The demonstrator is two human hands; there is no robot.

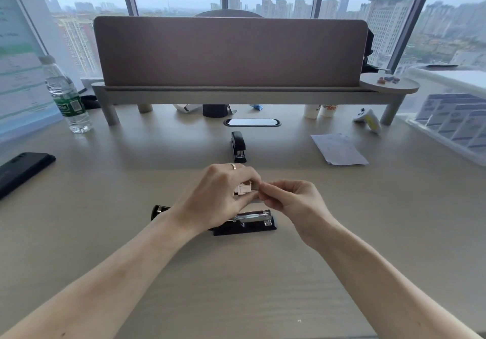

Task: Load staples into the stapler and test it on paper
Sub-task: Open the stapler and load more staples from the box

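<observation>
A black stapler [252,220] lies flat on the desk beneath my hands, swung open so its shiny metal staple channel faces up; its black lid end pokes out left of my wrist. My left hand [218,194] holds a small staple box [244,189] above the stapler. My right hand [289,199] pinches at the box's right end, thumb and fingers closed on something small that I cannot make out. A second black stapler [238,146] stands shut farther back. A white paper sheet [339,148] lies at the right.
A water bottle [65,96] stands at the back left and a black phone [21,170] lies at the left edge. A raised shelf with a partition [228,52] crosses the back. A clear plastic bin [452,118] sits at the right.
</observation>
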